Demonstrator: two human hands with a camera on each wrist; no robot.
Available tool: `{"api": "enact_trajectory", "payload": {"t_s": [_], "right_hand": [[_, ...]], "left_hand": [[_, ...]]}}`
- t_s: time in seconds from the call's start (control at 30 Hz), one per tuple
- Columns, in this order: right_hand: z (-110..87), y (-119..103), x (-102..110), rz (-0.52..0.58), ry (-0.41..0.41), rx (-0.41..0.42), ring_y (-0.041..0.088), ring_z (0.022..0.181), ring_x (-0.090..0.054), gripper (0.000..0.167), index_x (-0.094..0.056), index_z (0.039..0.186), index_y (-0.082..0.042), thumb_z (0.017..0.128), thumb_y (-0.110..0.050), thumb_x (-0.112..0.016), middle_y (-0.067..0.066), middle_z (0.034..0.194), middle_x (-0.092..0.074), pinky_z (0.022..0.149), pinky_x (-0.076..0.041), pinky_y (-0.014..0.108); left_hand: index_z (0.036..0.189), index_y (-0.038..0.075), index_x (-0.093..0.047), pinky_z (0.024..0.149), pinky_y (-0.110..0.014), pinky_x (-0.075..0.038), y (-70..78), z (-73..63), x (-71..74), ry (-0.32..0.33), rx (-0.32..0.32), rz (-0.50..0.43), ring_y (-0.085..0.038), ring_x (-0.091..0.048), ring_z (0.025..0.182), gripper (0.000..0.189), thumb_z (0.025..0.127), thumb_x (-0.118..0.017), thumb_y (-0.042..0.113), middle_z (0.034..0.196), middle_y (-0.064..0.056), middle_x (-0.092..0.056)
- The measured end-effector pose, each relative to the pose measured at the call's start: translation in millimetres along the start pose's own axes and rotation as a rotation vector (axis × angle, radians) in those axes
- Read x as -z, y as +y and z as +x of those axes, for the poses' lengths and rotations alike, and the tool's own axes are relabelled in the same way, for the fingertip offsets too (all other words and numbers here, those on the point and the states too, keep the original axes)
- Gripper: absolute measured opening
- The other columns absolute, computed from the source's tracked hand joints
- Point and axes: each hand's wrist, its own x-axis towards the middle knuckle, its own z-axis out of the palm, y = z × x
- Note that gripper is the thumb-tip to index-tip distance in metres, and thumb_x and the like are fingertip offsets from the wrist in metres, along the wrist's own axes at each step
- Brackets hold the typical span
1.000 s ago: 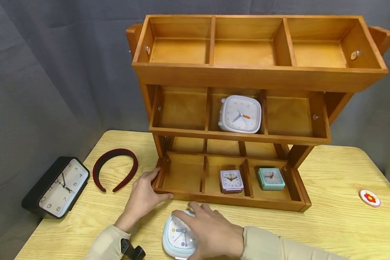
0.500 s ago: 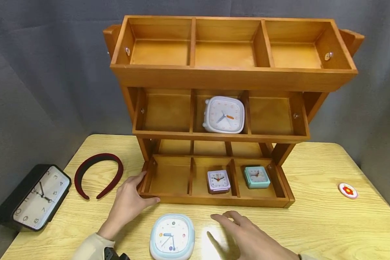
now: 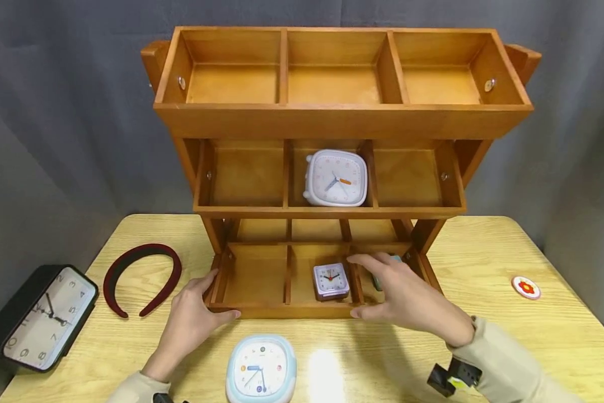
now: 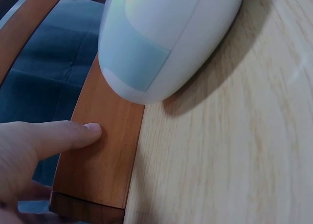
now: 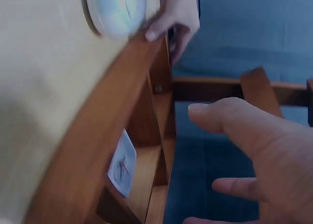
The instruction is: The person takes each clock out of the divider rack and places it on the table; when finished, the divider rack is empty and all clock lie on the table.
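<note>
A three-tier wooden shelf (image 3: 312,312) stands on the table, each tier split into three compartments. My left hand (image 3: 193,308) grips the left end of its bottom tier, thumb (image 4: 80,135) on the front board and fingers around the side. Over the bottom right compartment reaches my right hand (image 3: 410,291), fingers spread and holding nothing. Beneath it, a small teal clock (image 3: 377,284) is mostly hidden. The bottom middle compartment holds a small lilac clock (image 3: 331,281). A white and light-blue alarm clock (image 3: 261,369) lies face up in front, between the hands.
In the second tier's middle compartment sits a white alarm clock (image 3: 337,178). Left of the shelf lie a dark red headband (image 3: 143,252) and a black rectangular clock (image 3: 45,319). A round badge with a red flower (image 3: 526,287) is on the right. Grey curtains (image 3: 80,112) hang behind.
The right hand has let go of the light-blue clock, drawn off to the right, then moved up over the bottom right compartment. The left hand keeps its place on the shelf; the view has shifted.
</note>
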Motion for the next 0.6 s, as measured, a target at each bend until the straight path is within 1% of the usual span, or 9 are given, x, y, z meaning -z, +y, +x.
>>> {"api": "enact_trajectory", "payload": {"t_s": [0.07,0.13,0.3,0.37,0.47,0.53,0.6], "right_hand": [[13.5,5.7,0.8,-0.024,0.011,0.027,0.036,0.114,-0.058,0.075,-0.051,0.136,-0.011,0.073,-0.032,-0.084,0.017,0.128,-0.059,0.088,-0.052,0.049],[23.4,9.1,-0.1,-0.036,0.022,0.046,0.035,0.115,-0.058,0.074,-0.052,0.134,-0.010,0.072,-0.032,-0.085,0.015,0.128,-0.060,0.091,-0.051,0.049],[38.7,8.5,-6.5,-0.024,0.003,0.049,0.035,0.116,-0.058,0.074,-0.051,0.135,-0.010,0.071,-0.028,-0.084,0.015,0.127,-0.060,0.092,-0.050,0.049],[45.0,7.4,-10.8,-0.013,-0.023,0.048,0.035,0.118,-0.056,0.073,-0.050,0.137,-0.012,0.073,-0.025,-0.083,0.014,0.130,-0.059,0.092,-0.050,0.049],[55.6,7.0,-18.3,0.001,-0.081,0.060,0.035,0.125,-0.051,0.071,-0.049,0.138,-0.013,0.075,-0.021,-0.081,0.011,0.137,-0.055,0.096,-0.048,0.048],[63.5,8.5,-24.2,-0.004,-0.121,0.086,0.034,0.128,-0.048,0.070,-0.049,0.138,-0.012,0.076,-0.018,-0.081,0.011,0.139,-0.052,0.100,-0.046,0.047],[70.9,11.4,-29.7,-0.016,-0.159,0.125,0.032,0.127,-0.050,0.069,-0.051,0.137,-0.009,0.075,-0.016,-0.081,0.011,0.139,-0.053,0.101,-0.045,0.045]], "left_hand": [[0.141,-0.004,-0.044,0.095,-0.059,-0.047,-0.8,-1.9,-0.3,-0.001,0.009,0.000,-0.048,-0.055,0.118,0.093,0.067,-0.089,0.028,0.132,-0.029,-0.054],[0.141,-0.003,-0.045,0.094,-0.057,-0.048,-1.2,-2.4,-0.8,0.003,0.015,0.000,-0.048,-0.056,0.117,0.092,0.067,-0.089,0.028,0.132,-0.029,-0.054],[0.142,-0.001,-0.045,0.096,-0.058,-0.047,-2.5,-1.4,-0.6,0.003,0.030,-0.006,-0.048,-0.054,0.120,0.093,0.067,-0.089,0.032,0.134,-0.028,-0.054],[0.142,-0.001,-0.045,0.097,-0.058,-0.046,-3.3,-0.9,-0.6,0.003,0.033,-0.009,-0.048,-0.053,0.120,0.094,0.067,-0.089,0.033,0.134,-0.028,-0.053],[0.142,0.000,-0.046,0.097,-0.058,-0.046,-3.2,-0.4,-1.4,0.012,0.035,-0.017,-0.047,-0.054,0.120,0.094,0.066,-0.089,0.033,0.134,-0.028,-0.054],[0.142,0.000,-0.046,0.096,-0.057,-0.047,-3.0,-0.6,-2.3,0.019,0.040,-0.022,-0.047,-0.055,0.119,0.094,0.065,-0.090,0.032,0.133,-0.027,-0.054],[0.142,0.001,-0.046,0.095,-0.057,-0.047,-2.7,-0.4,-3.4,0.021,0.042,-0.027,-0.047,-0.055,0.118,0.093,0.065,-0.090,0.031,0.133,-0.027,-0.055]]}}
